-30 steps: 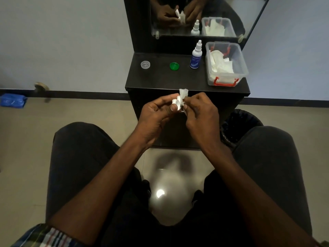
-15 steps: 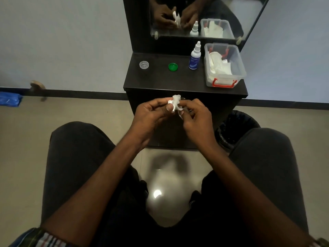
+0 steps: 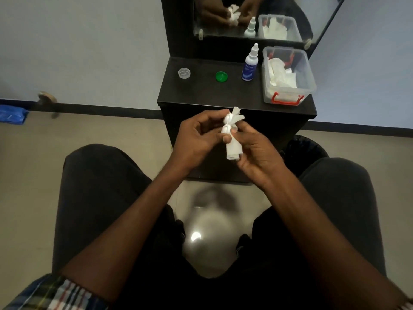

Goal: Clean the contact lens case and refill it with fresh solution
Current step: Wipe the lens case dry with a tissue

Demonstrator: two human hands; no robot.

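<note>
Fingers of left hand (image 3: 196, 135) pinch round white lens case (image 3: 226, 124); right hand (image 3: 257, 151) grips soft crumpled tissue (image 3: 233, 148).

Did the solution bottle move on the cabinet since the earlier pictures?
No. The solution bottle stands as before between the green cap and the plastic box.

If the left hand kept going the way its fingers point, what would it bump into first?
Probably the right hand. The left hand holds the lens case, fingers pointing right at the tissue it pinches.
</note>
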